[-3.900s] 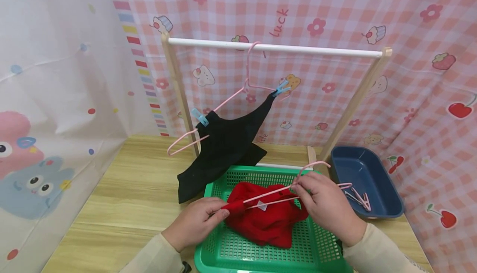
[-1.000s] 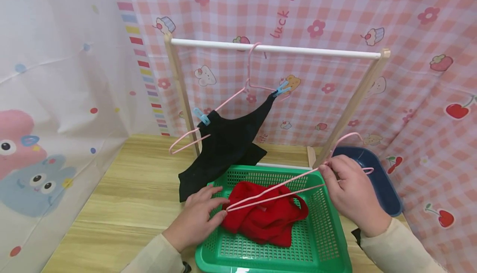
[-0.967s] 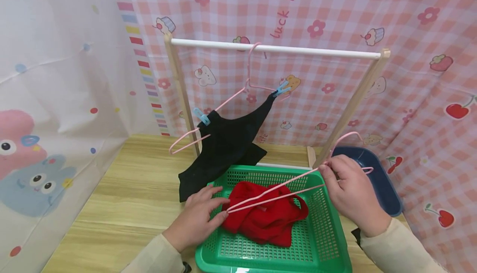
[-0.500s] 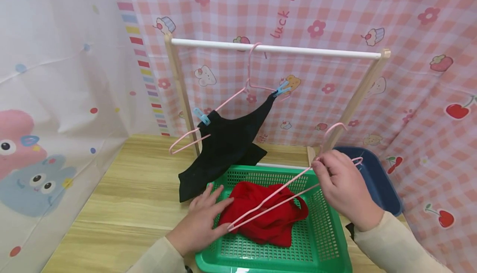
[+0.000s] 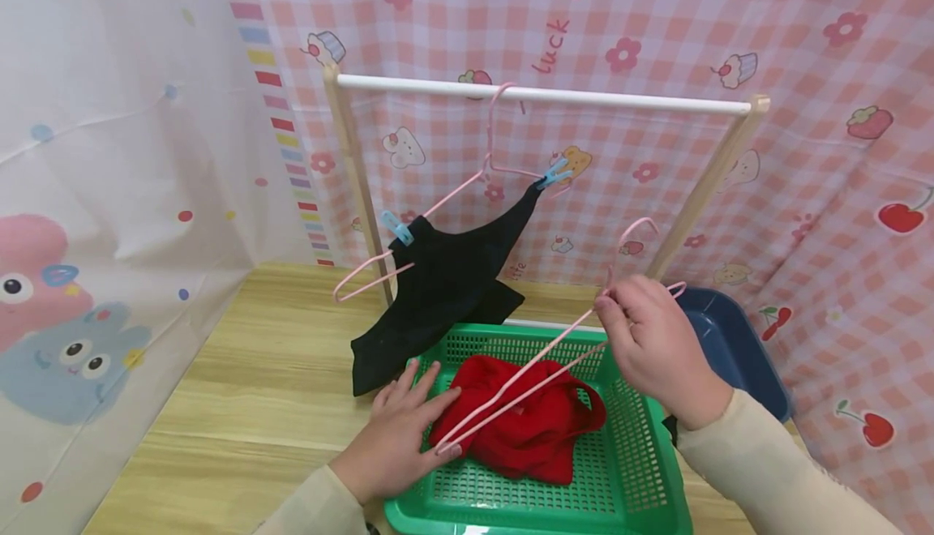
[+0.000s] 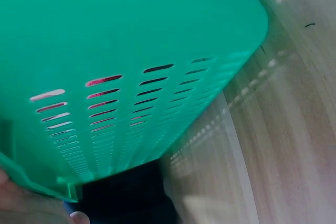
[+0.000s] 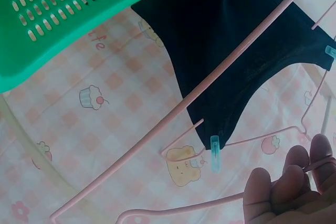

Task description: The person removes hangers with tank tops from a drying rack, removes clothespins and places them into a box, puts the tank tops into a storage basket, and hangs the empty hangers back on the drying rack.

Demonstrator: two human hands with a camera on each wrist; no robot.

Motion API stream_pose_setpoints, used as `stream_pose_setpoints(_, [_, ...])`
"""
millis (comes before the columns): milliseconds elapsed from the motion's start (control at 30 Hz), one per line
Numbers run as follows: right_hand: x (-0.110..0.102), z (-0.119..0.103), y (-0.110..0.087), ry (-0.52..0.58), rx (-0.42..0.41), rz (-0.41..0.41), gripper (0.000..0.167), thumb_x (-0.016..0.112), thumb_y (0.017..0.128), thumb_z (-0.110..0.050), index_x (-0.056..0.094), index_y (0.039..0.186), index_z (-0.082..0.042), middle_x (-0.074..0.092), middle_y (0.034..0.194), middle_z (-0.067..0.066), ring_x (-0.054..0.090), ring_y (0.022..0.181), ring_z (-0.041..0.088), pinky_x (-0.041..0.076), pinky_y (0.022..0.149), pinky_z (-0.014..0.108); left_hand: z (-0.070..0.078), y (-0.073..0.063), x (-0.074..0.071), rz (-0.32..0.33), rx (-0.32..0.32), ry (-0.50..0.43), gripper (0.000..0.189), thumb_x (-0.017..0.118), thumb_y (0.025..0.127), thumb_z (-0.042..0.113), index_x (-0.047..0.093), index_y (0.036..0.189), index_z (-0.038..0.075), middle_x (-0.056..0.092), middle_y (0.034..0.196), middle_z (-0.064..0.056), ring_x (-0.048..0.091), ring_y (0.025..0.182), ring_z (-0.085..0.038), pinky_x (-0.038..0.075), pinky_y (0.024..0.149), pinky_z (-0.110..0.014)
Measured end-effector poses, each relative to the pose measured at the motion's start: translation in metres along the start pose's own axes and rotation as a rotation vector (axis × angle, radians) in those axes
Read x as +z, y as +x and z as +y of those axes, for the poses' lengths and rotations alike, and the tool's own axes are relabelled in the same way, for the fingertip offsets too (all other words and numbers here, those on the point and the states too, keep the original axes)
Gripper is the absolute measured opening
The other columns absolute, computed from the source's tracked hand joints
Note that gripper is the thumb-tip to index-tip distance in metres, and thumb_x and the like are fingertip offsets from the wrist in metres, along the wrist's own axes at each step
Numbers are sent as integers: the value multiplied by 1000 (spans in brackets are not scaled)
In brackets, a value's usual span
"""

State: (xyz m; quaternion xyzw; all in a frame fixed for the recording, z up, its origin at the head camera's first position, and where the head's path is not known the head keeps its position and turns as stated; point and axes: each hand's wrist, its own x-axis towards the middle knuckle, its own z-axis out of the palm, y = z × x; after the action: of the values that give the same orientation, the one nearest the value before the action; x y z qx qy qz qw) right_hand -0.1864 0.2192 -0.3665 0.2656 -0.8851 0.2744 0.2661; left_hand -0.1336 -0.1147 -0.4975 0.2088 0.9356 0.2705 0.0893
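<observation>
In the head view my right hand (image 5: 660, 348) pinches a pink wire hanger (image 5: 540, 353) just under its hook. The hanger slants down over the green basket (image 5: 496, 511), its left end beside the thumb of my left hand (image 5: 397, 438). That left hand has its fingers straight and spread over the basket's left rim, fingertips at the edge of a crumpled red garment (image 5: 525, 438) in the basket. In the right wrist view, curled fingers (image 7: 257, 192) meet the hanger's wire. The left wrist view shows part of my left hand (image 6: 26, 203) at the basket's rim.
Behind the basket, a black garment (image 5: 460, 267) hangs from another pink hanger, held by light-blue clothespins (image 5: 397, 228), on a rack with a white rail (image 5: 620, 99). A dark blue bin (image 5: 737, 357) stands at the right, partly behind my right forearm.
The hanger's left end came out of the red garment and dropped toward the near left. My right hand went right, then came back left and up. My left hand released the red cloth and spread its fingers.
</observation>
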Motion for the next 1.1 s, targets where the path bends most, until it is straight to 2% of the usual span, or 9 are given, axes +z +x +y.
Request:
stream_pose_setpoints(200, [0,3,14,10,-7,-2,17,62,102,-1,65,87,-8,57,83,2,50,80,17,38,75,34,2,-1,-2,-11,-9,-25,71,72,96,52,50,157,23,23,176,-10,2,164,-41,15,122,-75])
stream_pose_setpoints(567, [-1,-8,35,8,14,7,23,57,107,-8,64,85,-9,53,79,2,49,80,18,38,73,34,4,-2,-2,24,15,46,74,72,94,55,49,158,25,23,176,-10,3,164,-43,17,121,-75])
stream_pose_setpoints(867, [-7,-18,57,57,-29,23,23,56,107,-8,66,87,-6,54,76,3,51,77,18,39,71,34,4,-3,1,34,9,63,76,72,94,55,48,159,23,22,176,-6,0,164,-43,15,123,-73])
stream_pose_setpoints(1100, [-14,-13,82,42,11,42,29,51,109,-12,62,85,-2,53,77,10,50,78,24,38,71,37,3,-1,2,21,-7,62,75,71,93,58,50,157,24,33,172,-8,3,163,-45,16,122,-74])
